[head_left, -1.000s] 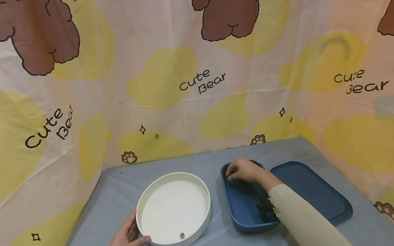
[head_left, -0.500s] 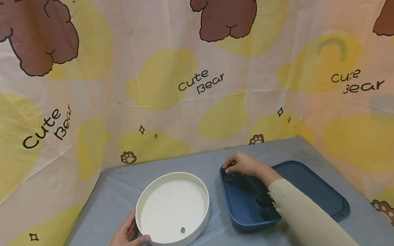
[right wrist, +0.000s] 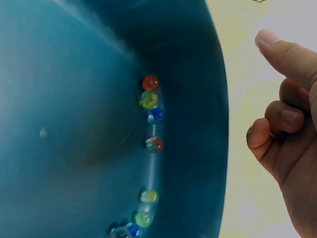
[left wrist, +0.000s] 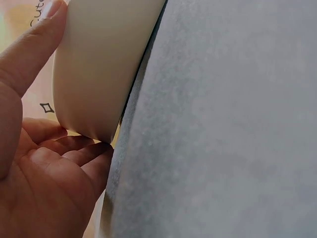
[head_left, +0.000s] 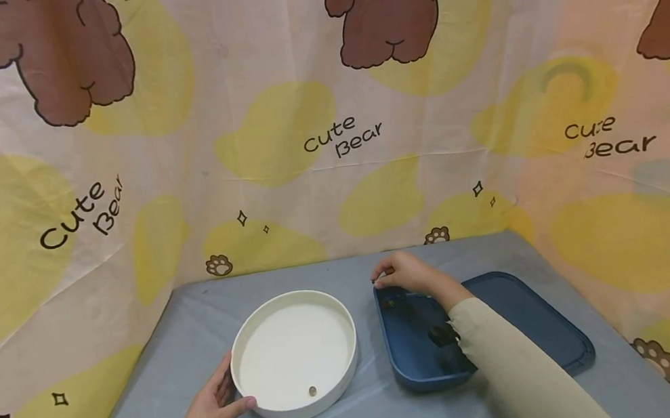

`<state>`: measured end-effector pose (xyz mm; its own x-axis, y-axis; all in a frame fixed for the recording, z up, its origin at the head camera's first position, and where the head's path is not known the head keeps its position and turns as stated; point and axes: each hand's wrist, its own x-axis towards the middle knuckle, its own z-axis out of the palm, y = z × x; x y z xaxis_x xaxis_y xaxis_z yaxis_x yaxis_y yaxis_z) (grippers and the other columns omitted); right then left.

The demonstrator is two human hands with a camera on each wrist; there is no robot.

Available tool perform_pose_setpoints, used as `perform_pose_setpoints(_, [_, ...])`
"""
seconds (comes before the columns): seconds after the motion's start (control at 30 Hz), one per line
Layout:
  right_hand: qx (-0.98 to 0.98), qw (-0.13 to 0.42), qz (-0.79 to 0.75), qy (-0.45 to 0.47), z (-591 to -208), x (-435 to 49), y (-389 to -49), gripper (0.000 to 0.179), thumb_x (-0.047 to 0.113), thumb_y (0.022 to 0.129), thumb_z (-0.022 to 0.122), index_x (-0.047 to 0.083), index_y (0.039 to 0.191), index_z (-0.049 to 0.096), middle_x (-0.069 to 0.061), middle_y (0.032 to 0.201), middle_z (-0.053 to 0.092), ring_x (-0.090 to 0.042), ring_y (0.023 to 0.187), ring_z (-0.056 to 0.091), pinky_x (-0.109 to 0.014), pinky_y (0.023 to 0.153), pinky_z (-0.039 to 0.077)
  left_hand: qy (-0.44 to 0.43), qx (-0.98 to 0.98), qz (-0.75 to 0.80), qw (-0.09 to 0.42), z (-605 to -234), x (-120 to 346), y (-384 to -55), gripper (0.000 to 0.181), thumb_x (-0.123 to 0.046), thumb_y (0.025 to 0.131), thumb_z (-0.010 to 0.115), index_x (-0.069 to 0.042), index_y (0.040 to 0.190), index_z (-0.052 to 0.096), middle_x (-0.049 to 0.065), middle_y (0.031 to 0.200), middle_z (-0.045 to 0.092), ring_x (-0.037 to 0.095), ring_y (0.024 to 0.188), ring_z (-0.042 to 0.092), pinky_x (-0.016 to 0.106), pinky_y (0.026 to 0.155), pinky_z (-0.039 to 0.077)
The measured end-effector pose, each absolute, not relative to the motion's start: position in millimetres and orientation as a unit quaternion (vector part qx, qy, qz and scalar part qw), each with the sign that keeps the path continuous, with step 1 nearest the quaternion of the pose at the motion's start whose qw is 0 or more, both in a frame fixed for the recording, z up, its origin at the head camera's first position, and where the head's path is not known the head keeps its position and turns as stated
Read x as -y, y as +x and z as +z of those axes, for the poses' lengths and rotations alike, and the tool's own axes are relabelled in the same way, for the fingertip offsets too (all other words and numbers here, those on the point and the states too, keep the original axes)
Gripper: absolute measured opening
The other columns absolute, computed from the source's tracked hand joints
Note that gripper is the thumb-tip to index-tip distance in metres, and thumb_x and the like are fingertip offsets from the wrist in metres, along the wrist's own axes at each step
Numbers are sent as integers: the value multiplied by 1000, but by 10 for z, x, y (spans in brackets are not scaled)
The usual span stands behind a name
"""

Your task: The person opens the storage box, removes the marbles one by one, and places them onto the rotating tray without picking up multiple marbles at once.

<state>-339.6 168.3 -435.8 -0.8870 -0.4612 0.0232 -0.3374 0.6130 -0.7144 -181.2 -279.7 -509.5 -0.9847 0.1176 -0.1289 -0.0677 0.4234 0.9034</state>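
Right hand [head_left: 411, 274]: fingers [right wrist: 291, 117] bent, tips close together over the blue box [head_left: 412, 361]'s far-left corner. Can't tell if they're clamped on anything; the head view has a dark speck at the tips, maybe a marble. If it is, main risk is a slip: small, smooth, likely slick, right above the rim, so a drop could fall back in or roll off across the tabletop [head_left: 201, 332]. Knuckles clipping the rim could jolt the box; no hand braces it. Marbles [right wrist: 150, 83] in there line one wall, some touching, so a bump would probably scatter them. Left hand [head_left: 209, 413] grips the white tray [head_left: 294, 343], thumb at the rim, fingers round the outside. Single small ball [head_left: 312, 391] inside, near side; tilt that grip and it'd likely roll. Right sleeve [head_left: 516, 360] crosses box edge and blue lid [head_left: 523, 308]; could drag either.
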Motion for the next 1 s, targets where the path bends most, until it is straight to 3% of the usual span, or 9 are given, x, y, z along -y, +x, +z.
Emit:
perform_pose_setpoints(0.1, [-897,75,-367,-237,-4312,-1634,-3397,15,24,97,72,17,109,78,3,109,75,-16,100,68,-39,88,58,13,-839,537,89,-5094,2801,-1809,113,-27,85,85,-3,164,8,19,171,7,39,155,16,45,119,24])
perform_pose_setpoints(0.47, [-895,80,-349,-265,-4200,-1447,-3371,14,26,97,71,20,108,79,5,106,76,-12,92,68,-35,82,58,14,-845,528,86,-5096,2810,-1805,113,-28,85,84,-2,164,8,20,171,7,39,155,17,46,119,25])
perform_pose_setpoints(0.9, [-901,94,-328,-268,-4071,-1189,-3364,14,28,98,71,26,109,77,6,116,74,-28,124,63,-43,98,56,14,-842,533,83,-5111,2795,-1809,114,-26,84,86,-3,164,9,20,171,8,39,155,17,46,119,25])
perform_pose_setpoints(1.0, [-900,92,-322,-278,-4060,-1116,-3376,12,29,97,71,28,108,77,6,116,73,-27,124,63,-45,100,55,25,-844,530,71,-5113,2796,-1813,112,-23,83,86,0,163,11,22,170,11,39,154,19,46,118,26])
